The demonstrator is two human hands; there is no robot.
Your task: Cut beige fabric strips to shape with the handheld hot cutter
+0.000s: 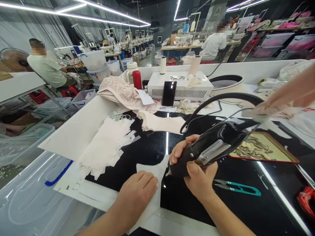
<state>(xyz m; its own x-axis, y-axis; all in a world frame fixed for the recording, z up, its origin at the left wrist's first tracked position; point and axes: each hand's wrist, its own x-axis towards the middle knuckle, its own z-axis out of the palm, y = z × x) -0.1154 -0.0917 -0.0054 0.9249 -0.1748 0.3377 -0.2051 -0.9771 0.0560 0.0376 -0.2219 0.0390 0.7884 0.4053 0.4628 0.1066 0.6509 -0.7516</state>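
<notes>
My left hand lies with fingers together on a pale fabric piece at the near edge of the glossy black work surface. Whether its fingers pinch the fabric is hidden. My right hand is wrapped round a black handheld tool with a metal plate on its side. The tool is tilted, its nozzle end low beside the fabric's right edge. A black hose loops from its upper end. Another person's blurred hand reaches in from the right, by the tool's upper end.
Teal snips lie right of my right hand, below a tray of seeds. Red-handled scissors sit far right. Stacked pale pieces lie left. Behind are a phone, a white box and lace cups.
</notes>
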